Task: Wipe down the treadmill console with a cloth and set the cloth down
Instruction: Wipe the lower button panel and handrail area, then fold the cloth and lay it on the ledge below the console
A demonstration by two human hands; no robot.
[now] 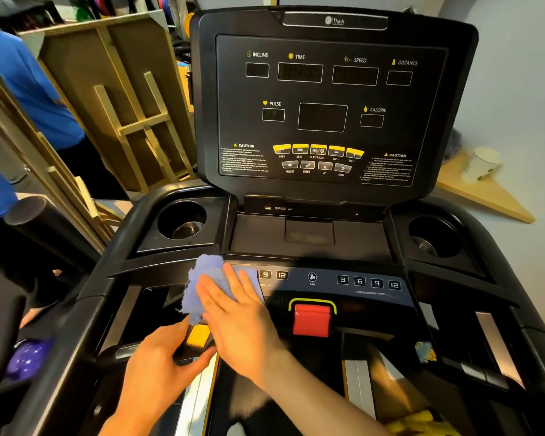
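The black treadmill console (324,99) stands upright ahead with its displays dark. Below it runs a blue-grey button strip (359,283) with numbered keys and a fan key. A light blue cloth (202,278) lies bunched on the left end of that strip. My right hand (236,316) presses flat on the cloth with straight fingers, covering its right part. My left hand (158,369) grips the black handlebar control that carries a yellow button (198,335), thumb above it and fingers curled below.
A red stop key (311,320) sits right of my right hand. Cup holders (181,220) (433,236) flank the tray. A paper cup (482,165) stands on a wooden shelf at right. Wooden frames (123,99) and a person in blue (29,83) are at left.
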